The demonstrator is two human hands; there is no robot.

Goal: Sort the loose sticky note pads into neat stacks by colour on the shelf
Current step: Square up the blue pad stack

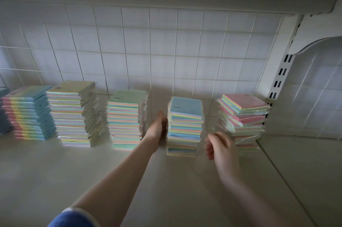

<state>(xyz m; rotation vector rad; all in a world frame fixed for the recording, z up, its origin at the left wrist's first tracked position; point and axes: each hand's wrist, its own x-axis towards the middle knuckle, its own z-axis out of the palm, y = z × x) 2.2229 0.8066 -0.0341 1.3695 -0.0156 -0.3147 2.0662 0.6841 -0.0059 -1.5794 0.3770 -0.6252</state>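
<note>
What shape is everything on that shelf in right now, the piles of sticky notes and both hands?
Pink-topped stack: crooked, pads skewed.
Blue-topped stack: upright, fairly even, left hand against its left side.
Green-topped stack: upright, neat.
Yellow-topped stack: tall, slightly uneven.
Far-left blue stack: leaning, stepped.
Left hand: fingers straight, pressing the blue-topped stack.
Right hand: blurred, fingers curled, grip unclear.

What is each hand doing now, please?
Left hand: open, flat against the blue-topped stack.
Right hand: blurred, fingers curled, holding nothing visible.

Shop: slotted upright (281, 71), wire-grid back (148, 51), wrapped pad stacks (125, 119).
</note>
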